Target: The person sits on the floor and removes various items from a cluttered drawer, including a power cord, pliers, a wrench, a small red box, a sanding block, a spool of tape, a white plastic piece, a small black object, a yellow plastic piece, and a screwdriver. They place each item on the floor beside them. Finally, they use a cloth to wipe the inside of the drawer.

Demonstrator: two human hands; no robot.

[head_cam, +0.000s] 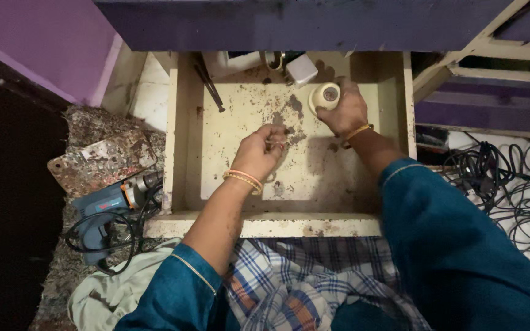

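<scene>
Checked cloth (289, 282) covers the lap below an open drawer (179, 141), where the left hand (259, 153) pinches a small thin object and the right hand (345, 110) grips a cream roll of tape (325, 96) at its fingertips.

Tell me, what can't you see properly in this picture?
- Head view: the small thing pinched in the left hand is too tiny to name.
- The right hand covers part of the tape roll.
- The cabinet front hides the back of the drawer, cutting off the white block.
- The cables run off the right edge.
</scene>
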